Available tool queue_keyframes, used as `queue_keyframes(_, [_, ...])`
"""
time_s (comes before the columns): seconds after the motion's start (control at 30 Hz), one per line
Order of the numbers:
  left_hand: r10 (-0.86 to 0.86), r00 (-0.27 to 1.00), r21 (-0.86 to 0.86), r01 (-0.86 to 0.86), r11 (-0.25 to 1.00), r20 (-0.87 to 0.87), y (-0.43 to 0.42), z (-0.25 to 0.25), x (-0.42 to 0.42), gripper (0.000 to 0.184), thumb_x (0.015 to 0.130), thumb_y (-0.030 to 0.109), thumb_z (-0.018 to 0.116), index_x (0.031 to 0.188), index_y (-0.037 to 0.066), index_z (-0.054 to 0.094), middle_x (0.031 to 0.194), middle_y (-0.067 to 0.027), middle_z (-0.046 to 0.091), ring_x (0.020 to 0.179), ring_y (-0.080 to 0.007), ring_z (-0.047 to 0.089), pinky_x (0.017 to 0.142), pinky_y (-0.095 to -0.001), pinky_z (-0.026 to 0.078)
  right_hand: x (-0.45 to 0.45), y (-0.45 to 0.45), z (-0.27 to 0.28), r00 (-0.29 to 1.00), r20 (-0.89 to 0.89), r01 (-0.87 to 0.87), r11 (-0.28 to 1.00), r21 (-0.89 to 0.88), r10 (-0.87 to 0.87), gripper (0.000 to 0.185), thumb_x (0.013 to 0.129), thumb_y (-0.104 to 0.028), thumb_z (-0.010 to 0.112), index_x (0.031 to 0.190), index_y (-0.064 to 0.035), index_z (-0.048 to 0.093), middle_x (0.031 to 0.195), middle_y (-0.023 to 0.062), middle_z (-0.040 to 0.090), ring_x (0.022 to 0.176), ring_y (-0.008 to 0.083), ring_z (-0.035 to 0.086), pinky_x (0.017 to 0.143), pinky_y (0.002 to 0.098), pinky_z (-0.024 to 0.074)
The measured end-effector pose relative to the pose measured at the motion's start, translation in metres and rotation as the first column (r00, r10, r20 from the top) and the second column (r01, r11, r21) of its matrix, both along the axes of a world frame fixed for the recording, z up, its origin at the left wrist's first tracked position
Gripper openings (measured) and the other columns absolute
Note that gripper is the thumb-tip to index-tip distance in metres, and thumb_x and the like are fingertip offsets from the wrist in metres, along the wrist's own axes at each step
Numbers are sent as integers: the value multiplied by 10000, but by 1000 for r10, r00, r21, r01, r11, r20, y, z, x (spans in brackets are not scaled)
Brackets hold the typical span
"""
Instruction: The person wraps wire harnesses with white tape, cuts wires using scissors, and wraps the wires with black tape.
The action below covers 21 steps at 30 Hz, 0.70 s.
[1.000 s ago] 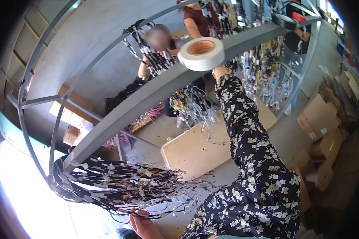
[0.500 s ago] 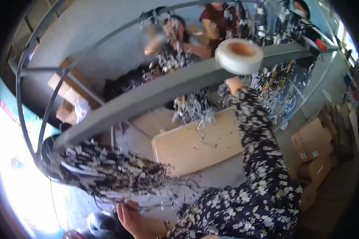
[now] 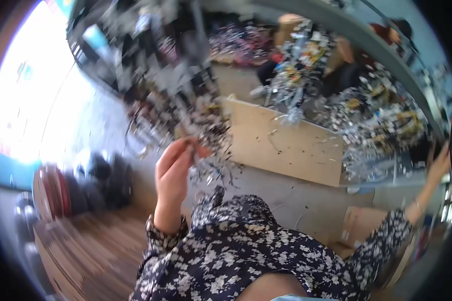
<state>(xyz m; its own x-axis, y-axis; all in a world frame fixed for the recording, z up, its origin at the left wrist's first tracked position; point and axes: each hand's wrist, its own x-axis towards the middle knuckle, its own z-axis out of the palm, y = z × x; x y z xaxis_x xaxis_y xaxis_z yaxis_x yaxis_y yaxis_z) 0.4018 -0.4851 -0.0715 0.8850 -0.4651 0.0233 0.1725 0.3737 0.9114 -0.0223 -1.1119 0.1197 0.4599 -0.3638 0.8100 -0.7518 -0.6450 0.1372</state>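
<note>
My left hand [image 3: 173, 168] is raised at centre left, with thumb and fingers pinched together at the lower ends of a thick hanging bundle of cables [image 3: 203, 113]. What lies between the fingertips is too small and blurred to name. Far off to the right, my right hand [image 3: 439, 164] reaches up beside the end of the grey metal rail [image 3: 386, 55]. Its fingers are partly lost at the dark edge of the view, so their grip is unclear. More cable bunches with pale connectors [image 3: 381, 120] hang near that arm.
A pale board [image 3: 286, 143] with small scraps on it lies below the rail. Stacked flat cardboard [image 3: 90, 251] and reels [image 3: 52, 193] stand at lower left. Cardboard boxes [image 3: 359, 226] are at lower right. Another person [image 3: 386, 35] is behind the rail.
The view has swung round, bringing the cardboard stack and reels in at left. My left hand is higher, at the cable ends. My right arm now stretches out to the far right.
</note>
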Motion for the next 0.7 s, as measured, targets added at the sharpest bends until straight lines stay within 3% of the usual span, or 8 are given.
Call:
queue_keyframes(0.07, [-90,995,-93,94,991,43,3,-12,13,298,982,1,438,1236,-113,545,1080,-188,675,1048,-271,650,979,-363,472,-9,-20,-10,996,49,-70,997,36,68,419,1037,-276,503,1353,-4,540,1339,186,592,1193,300,589,1005,351,433])
queue_keyframes(0.2, [-148,988,-133,152,979,39,-10,10,-3,309,975,38,446,1220,-117,552,1089,-203,675,1065,-283,648,987,-354,461,-23,9,-17,933,276,-75,874,-480,232,266,958,-133,650,1152,49,639,1046,177,697,941,261,698,830,325,566])
queue_keyframes(0.3, [-198,979,-125,203,971,48,-6,21,-3,309,957,147,534,1135,-101,581,1054,-201,675,1009,-277,657,935,-361,480,69,185,-56,836,462,-245,955,-169,296,301,990,-91,581,1201,124,576,1154,229,665,1024,268,663,960,369,502])
queue_keyframes(0.37, [-262,961,-169,275,947,94,-3,25,-2,260,937,158,584,1062,-71,585,989,-171,669,929,-245,653,867,-342,489,171,286,-96,524,481,-842,512,169,703,281,965,-102,585,1171,89,595,1347,234,545,1226,319,540,1042,417,429])
queue_keyframes(0.4, [-304,945,-194,323,926,121,-7,29,-1,240,927,163,609,1025,-56,588,956,-156,665,889,-229,651,834,-333,494,204,317,-126,284,698,-931,16,363,658,277,923,-116,641,1138,56,611,1390,228,505,1284,329,487,1065,422,396])
queue_keyframes(0.43, [-338,941,-165,337,927,24,-8,42,-5,210,877,138,704,934,-1,558,852,-87,609,770,-160,597,721,-277,471,238,348,-156,250,853,-845,-327,423,458,281,880,-131,697,1105,23,627,1432,222,465,1342,339,433,1089,427,363])
queue_keyframes(0.53, [-291,945,53,286,957,150,-11,44,-9,395,731,27,848,964,24,529,814,-6,536,677,-60,499,593,-206,393,299,401,-161,254,851,-646,-574,503,460,377,762,-222,849,832,-62,514,1394,239,457,1290,331,469,1066,455,358])
queue_keyframes(0.7, [-241,960,260,198,945,143,1,59,-14,446,708,45,877,990,23,532,809,17,538,651,-19,458,562,-183,362,329,421,-160,140,822,-476,-690,545,553,376,744,-199,859,857,-83,520,1399,230,409,1313,348,438,1075,451,345])
